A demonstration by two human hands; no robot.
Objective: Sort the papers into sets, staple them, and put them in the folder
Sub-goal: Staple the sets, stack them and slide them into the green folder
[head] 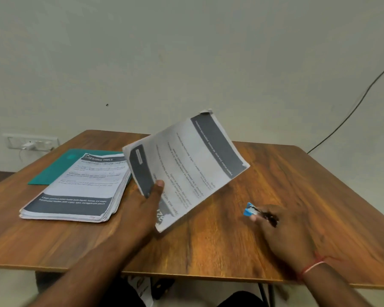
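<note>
- Head view: the left hand [142, 209] holds a set of papers [186, 165] up off the tabletop [286, 178], over its middle. The grip is closed on the set's near left edge. The thumb [159, 185] presses on the printed face and the fingers are hidden behind the sheets.
- The set is tilted, with its dog-eared far corner highest. Its print reads upside down to the camera, and dark grey bands cross both ends.
- The right hand [282, 231] is low over the right part of the tabletop, near the raised set but apart from it. Its grip is curled round a small blue stapler [249, 211], whose blue end sticks out past the fingers towards the set. That part is blurred, so I cannot tell whether the stapler touches the wood.
- A red thread [313, 265] circles the right wrist.
- A thick stack of papers [75, 187] lies flat on the left part of the tabletop. Its top sheet carries dark bands, and its right edges are fanned a little.
- A green folder [53, 168] lies flat beneath the stack's far left corner, reaching towards the tabletop's left edge.
- Behind the tabletop is a pale wall [186, 52]. A socket strip [31, 140] with a white plug [28, 146] in it sits low on the left, and a dark cable [353, 111] slants down the wall on the right.
</note>
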